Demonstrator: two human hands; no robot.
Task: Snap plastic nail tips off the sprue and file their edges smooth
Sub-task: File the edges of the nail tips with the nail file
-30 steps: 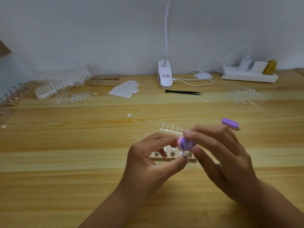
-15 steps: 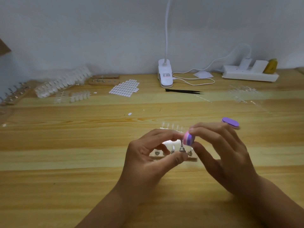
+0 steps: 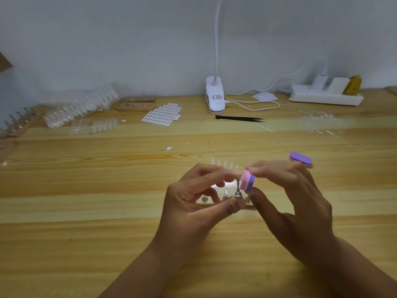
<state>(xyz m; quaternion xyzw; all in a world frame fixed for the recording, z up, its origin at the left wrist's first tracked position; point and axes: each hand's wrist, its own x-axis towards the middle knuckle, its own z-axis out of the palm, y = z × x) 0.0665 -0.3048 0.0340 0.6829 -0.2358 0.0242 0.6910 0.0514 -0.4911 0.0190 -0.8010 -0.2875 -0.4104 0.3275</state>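
Observation:
My left hand (image 3: 193, 203) pinches a small metal nail stand (image 3: 238, 191) between thumb and forefinger; the clear nail tip on top of it is barely visible under the fingertip. My right hand (image 3: 296, 203) pinches a small pink, white and purple buffer block (image 3: 247, 183) and holds its face against the top of the stand. A clear sprue strip (image 3: 223, 165) with a few tips lies on the table just behind my hands. Under my hands sits a clear holder base (image 3: 206, 200) with several metal stands.
A second purple buffer block (image 3: 300, 158) lies to the right. Black tweezers (image 3: 240, 118), a white clip lamp (image 3: 215, 99), a power strip (image 3: 326, 96), a sheet of white stickers (image 3: 162, 115), piles of clear nail tips (image 3: 81, 109) (image 3: 315, 121) and a wooden holder (image 3: 135, 105) are farther back.
The buffer block in my right hand has slid to the right and turned, so its pink face now shows. My left hand has lifted the stand slightly.

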